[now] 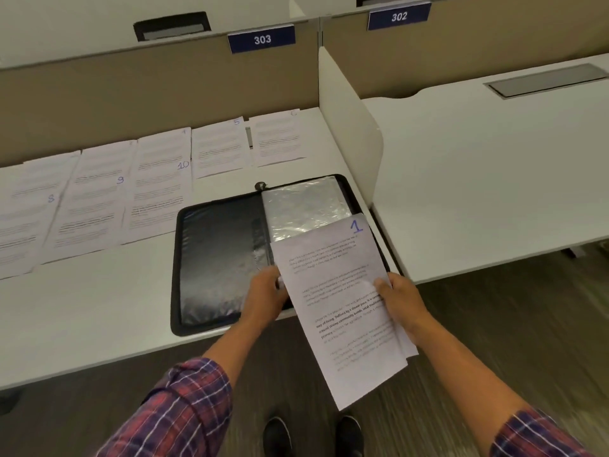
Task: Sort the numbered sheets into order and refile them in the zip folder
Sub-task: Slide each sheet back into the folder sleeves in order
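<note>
A black zip folder (217, 258) lies open on the white desk, with clear plastic sleeves (303, 209) on its right half. Both hands hold a thin stack of printed sheets over the folder's lower right corner; the top sheet (339, 301) is marked 1 in blue. My left hand (267, 296) grips the stack's left edge, and my right hand (400, 308) pinches its right edge with the thumb on top. More numbered sheets lie in rows on the desk behind: 8 (29, 219), 9 (95, 206), 10 (158, 192), 5 (219, 150) and one further right (276, 140).
A white divider panel (349, 133) stands at the desk's right edge, with a second desk (494, 166) beyond it. A beige partition (158, 90) with the sign 303 runs along the back. My shoes (313, 437) show on the carpet below.
</note>
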A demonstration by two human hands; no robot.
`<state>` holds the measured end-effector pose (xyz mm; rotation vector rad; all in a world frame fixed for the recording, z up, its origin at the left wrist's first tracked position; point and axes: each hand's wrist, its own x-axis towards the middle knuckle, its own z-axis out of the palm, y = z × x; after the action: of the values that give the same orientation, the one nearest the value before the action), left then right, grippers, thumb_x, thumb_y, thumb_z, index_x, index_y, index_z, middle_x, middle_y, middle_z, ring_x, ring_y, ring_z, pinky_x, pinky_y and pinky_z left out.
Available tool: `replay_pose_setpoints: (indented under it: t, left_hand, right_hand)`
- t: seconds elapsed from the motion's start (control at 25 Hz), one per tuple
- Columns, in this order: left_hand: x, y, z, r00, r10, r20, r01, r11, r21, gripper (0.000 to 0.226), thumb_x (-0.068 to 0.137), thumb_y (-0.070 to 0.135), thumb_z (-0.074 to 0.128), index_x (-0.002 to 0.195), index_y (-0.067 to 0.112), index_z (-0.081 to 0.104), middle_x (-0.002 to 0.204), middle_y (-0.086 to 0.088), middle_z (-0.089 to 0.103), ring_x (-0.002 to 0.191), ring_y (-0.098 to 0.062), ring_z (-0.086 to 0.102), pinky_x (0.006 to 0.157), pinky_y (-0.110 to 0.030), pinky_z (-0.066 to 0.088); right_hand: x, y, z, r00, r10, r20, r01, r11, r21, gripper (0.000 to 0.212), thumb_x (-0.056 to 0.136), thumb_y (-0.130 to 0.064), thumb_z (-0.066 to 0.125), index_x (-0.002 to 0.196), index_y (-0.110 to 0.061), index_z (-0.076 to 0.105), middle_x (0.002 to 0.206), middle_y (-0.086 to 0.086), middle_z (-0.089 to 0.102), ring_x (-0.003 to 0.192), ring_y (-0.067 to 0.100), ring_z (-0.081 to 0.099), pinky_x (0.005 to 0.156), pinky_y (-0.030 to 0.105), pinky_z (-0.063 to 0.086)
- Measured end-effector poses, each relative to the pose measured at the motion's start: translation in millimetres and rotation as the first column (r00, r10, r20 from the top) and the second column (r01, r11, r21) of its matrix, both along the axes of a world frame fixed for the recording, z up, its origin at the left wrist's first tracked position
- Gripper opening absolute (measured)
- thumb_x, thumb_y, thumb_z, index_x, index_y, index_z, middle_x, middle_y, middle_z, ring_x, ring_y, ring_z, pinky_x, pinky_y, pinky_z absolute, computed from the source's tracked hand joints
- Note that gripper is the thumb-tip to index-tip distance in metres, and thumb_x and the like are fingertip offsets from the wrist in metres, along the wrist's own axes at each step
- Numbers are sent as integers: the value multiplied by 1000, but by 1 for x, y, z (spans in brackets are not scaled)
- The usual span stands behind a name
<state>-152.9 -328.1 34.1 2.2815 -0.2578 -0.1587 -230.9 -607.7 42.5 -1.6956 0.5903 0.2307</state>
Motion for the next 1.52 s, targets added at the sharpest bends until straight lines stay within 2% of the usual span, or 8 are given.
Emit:
replay_pose_setpoints:
  t: [0.16,0.28,0.44,0.6,0.88,1.04,1.36,1.52]
  left_hand:
    - [10,-20,-1,987,-155,42,150,983,104,36,94,7,72,74,30,53,75,4,59,66,-11,59,64,-26,53]
    - [27,-24,-12,978,-208,16,198,947,255,31,98,20,69,69,23,58,68,9,57,56,-2,54,54,-21,45]
    - [41,-18,-15,917,-393,64,351,875,334,19,97,30,64,101,24,82,100,8,75,91,-8,63,78,-31,54]
    - [43,-21,-6,948,-315,39,282,893,351,14,96,31,67,97,27,81,98,13,76,91,-5,62,84,-34,54]
    - [47,-21,-11,970,-242,-4,235,937,260,17,98,30,70,103,18,80,105,5,76,95,-8,64,90,-32,52]
    - [47,-20,-7,963,-270,-7,261,924,279,19,103,28,64,110,17,77,110,4,74,101,-11,62,93,-35,52]
    - [43,-19,-3,974,-224,17,215,950,224,16,101,22,65,106,13,77,106,1,75,92,-11,64,85,-31,53]
    - [41,-15,-2,970,-239,51,223,950,216,13,99,22,69,106,15,77,107,3,73,93,-10,63,87,-33,56]
  right_hand:
    - [-8,-18,-5,996,87,-31,-88,996,-31,39,107,-32,52,104,6,60,100,24,71,83,29,68,85,51,60]
    - [-15,-26,-5,981,193,-35,-193,981,-20,45,109,-38,51,102,6,62,93,23,72,77,27,69,79,45,59]
    - [-18,-28,-5,924,378,-66,-383,919,-94,45,108,-42,50,91,-3,62,87,23,70,70,25,67,70,38,53]
    - [-16,-24,-6,877,464,-123,-480,845,-236,41,106,-46,53,86,-12,62,78,8,66,66,17,63,68,35,50]
    - [-12,-20,-5,860,478,-179,-511,800,-315,46,105,-44,54,88,-3,66,78,4,66,66,14,60,66,32,47]
    - [-8,-15,-2,875,456,-162,-484,816,-317,44,105,-48,53,74,-18,57,71,2,61,59,13,56,63,32,46]
    - [9,-11,8,891,389,-234,-452,807,-381,37,104,-39,53,80,-12,61,76,8,65,66,20,63,73,42,56]
    - [12,-13,6,917,323,-234,-396,812,-429,38,103,-36,49,73,-15,55,71,4,59,61,20,57,65,38,50]
